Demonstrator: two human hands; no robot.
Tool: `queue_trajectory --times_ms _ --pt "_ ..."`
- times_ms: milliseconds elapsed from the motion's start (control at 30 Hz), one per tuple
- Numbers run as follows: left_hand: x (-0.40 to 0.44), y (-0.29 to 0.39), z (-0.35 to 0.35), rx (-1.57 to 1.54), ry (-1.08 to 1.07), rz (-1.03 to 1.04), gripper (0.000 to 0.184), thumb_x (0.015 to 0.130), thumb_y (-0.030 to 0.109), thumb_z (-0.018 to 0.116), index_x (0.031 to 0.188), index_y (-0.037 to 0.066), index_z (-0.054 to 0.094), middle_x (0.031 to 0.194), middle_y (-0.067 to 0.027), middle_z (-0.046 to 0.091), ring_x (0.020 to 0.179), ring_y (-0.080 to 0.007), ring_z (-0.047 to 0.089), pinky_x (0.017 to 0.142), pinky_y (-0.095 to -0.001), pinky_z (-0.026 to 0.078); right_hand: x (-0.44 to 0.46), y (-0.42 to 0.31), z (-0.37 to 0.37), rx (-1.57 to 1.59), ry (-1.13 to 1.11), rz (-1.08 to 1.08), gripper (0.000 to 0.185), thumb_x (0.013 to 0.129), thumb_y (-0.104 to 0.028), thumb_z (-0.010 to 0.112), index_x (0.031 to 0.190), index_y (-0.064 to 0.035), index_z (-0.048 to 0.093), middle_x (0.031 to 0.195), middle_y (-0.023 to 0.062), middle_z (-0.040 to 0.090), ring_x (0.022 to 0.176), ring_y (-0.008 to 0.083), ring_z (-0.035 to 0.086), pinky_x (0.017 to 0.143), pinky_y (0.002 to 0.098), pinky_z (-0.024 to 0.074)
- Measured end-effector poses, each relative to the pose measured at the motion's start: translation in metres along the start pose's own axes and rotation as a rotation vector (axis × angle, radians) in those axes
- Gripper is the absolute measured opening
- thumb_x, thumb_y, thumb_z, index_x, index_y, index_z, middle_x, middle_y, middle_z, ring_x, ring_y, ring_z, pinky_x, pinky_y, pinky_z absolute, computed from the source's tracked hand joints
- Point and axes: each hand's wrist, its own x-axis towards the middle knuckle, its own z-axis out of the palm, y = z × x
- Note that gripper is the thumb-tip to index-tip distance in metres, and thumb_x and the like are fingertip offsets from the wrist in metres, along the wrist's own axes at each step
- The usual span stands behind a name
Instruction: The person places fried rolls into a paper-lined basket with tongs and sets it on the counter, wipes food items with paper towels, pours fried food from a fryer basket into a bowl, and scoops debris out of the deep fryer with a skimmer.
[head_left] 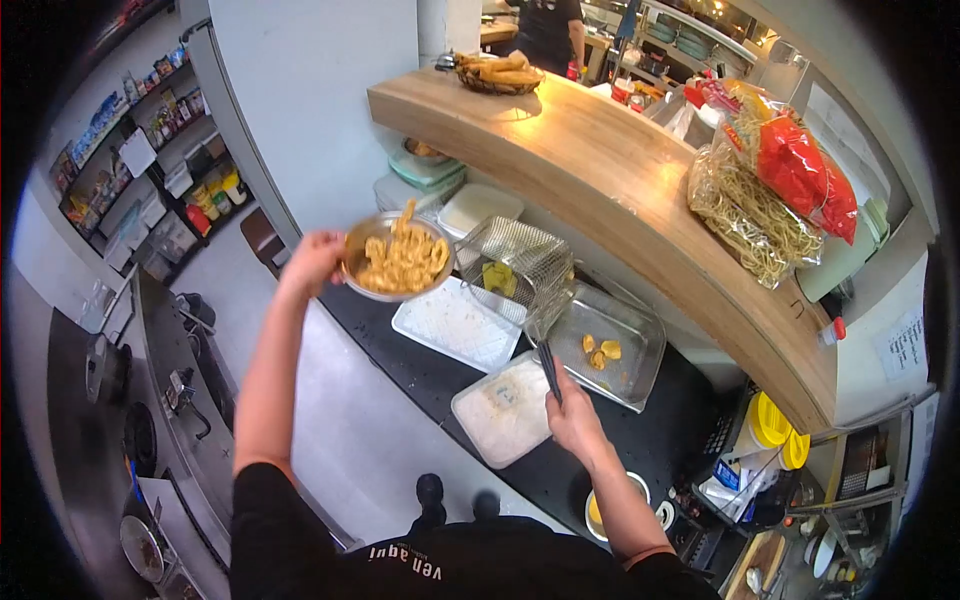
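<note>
My left hand [318, 262] grips the rim of a round metal bowl [380, 294] full of golden-brown fried pieces [405, 258], held above the counter's left edge. The fingers of my right hand [572, 410] are wrapped round the dark handle of a wire fry basket [520, 255]. A yellowish piece [499, 279] shows in the basket. To the basket's right, a metal tray [640, 345] holds several yellow-brown pieces [600, 352]. A white tray [455, 325] lies below the bowl, and a lidded white container [505, 412] sits left of my right hand.
A curved wooden shelf [600, 160] overhangs the black counter [400, 375], bearing a basket of bread-like sticks [498, 72] and bagged noodles [750, 215]. A round bowl [632, 488] is near my right forearm. Stoves with pans [108, 370] stand left. Another person [548, 35] is beyond the shelf.
</note>
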Motion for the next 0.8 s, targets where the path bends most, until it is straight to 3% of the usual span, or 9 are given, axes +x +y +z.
queue_trajectory --times_ms 100,167,233,267,400,567,700,733,800 --pt "0.031 0.083 0.001 -0.036 -0.065 0.113 0.012 0.085 0.008 0.054 0.079 -0.001 0.059 0.061 -0.0031 0.054 0.047 -0.0097 0.045 0.042 -0.0237 0.037 -0.005 0.006 0.002 0.102 -0.026 -0.066 0.060 0.087 -0.006 0.047 0.143 -0.0010 0.026 0.114 0.0303 0.055 0.094 0.0387 0.060 0.082 0.0401 0.0499" --pt "0.072 0.126 0.014 -0.033 -0.206 0.130 0.006 0.085 0.006 0.056 0.083 0.001 0.059 0.066 0.0000 0.053 0.054 -0.0081 0.045 0.044 -0.0218 0.036 -0.017 -0.024 -0.013 0.349 -0.190 0.155 0.060 0.088 -0.004 0.047 0.144 -0.0025 0.025 0.104 0.0221 0.058 0.075 0.0246 0.063 0.060 0.0344 0.0547" --pt "0.080 0.172 0.064 -0.317 -0.151 0.126 0.003 0.083 0.001 0.056 0.082 -0.002 0.055 0.071 -0.0044 0.053 0.056 -0.0092 0.045 0.044 -0.0230 0.034 -0.023 -0.014 -0.008 0.472 -0.229 0.161 0.061 0.088 -0.003 0.047 0.145 -0.0041 0.024 0.098 0.0167 0.057 0.069 0.0183 0.059 0.053 0.0315 0.0533" --pt "0.103 0.180 0.085 -0.474 -0.226 0.190 0.006 0.083 -0.001 0.056 0.085 -0.006 0.053 0.076 -0.0078 0.053 0.060 -0.0121 0.052 0.047 -0.0221 0.043 -0.027 -0.009 -0.005 0.592 -0.262 0.175 0.062 0.089 -0.002 0.047 0.146 -0.0057 0.023 0.093 0.0113 0.056 0.062 0.0121 0.055 0.045 0.0286 0.0519" --pt "0.137 0.207 0.178 -0.494 -0.055 0.097 0.015 0.083 -0.008 0.052 0.097 -0.009 0.052 0.090 -0.0150 0.055 0.074 -0.0273 0.065 0.062 -0.0282 0.061 -0.050 -0.018 -0.007 0.746 -0.296 0.232 0.061 0.089 0.001 0.045 0.146 -0.0087 0.023 0.085 0.0047 0.048 0.057 0.0102 0.047 0.049 0.0303 0.0552" --pt "0.168 0.181 0.243 -0.636 -0.067 0.220 0.034 0.088 0.003 0.054 0.117 -0.012 0.045 0.110 -0.0216 0.055 0.080 -0.0350 0.067 0.061 -0.0354 0.062 -0.063 -0.013 -0.008 0.857 -0.371 0.263 0.057 0.091 -0.001 0.045 0.144 -0.0079 0.026 0.086 0.0066 0.051 0.058 0.0128 0.052 0.050 0.0307 0.0553" --pt "0.113 0.155 0.198 -0.119 0.133 0.249 0.026 0.088 0.013 0.054 0.107 -0.003 0.061 0.090 -0.0149 0.067 0.075 -0.0225 0.068 0.054 -0.0364 0.055 -0.059 -0.010 -0.006 0.889 -0.418 0.307 0.061 0.094 -0.005 0.045 0.147 -0.0037 0.015 0.087 0.0082 0.054 0.058 0.0162 0.053 0.049 0.0324 0.0535" --pt "0.097 0.141 0.170 0.095 0.211 0.568 0.043 0.090 0.015 0.055 0.128 0.007 0.036 0.123 -0.0148 0.032 0.095 -0.0344 0.058 0.071 -0.0446 0.052 -0.056 -0.009 -0.005 0.955 -0.472 0.291 0.060 0.093 -0.005 0.045 0.147 -0.0073 0.019 0.087 0.0077 0.053 0.058 0.0162 0.053 0.048 0.0325 0.0534" --pt "0.017 0.134 0.099 0.244 0.258 0.825 0.036 0.089 0.017 0.060 0.118 0.009 0.041 0.118 -0.0111 0.034 0.087 -0.0304 0.057 0.070 -0.0415 0.050 -0.050 -0.012 0.002 0.937 -0.492 0.259 0.056 0.091 -0.006 0.045 0.143 -0.0070 0.025 0.085 0.0088 0.053 0.055 0.0153 0.052 0.043 0.0335 0.0530"
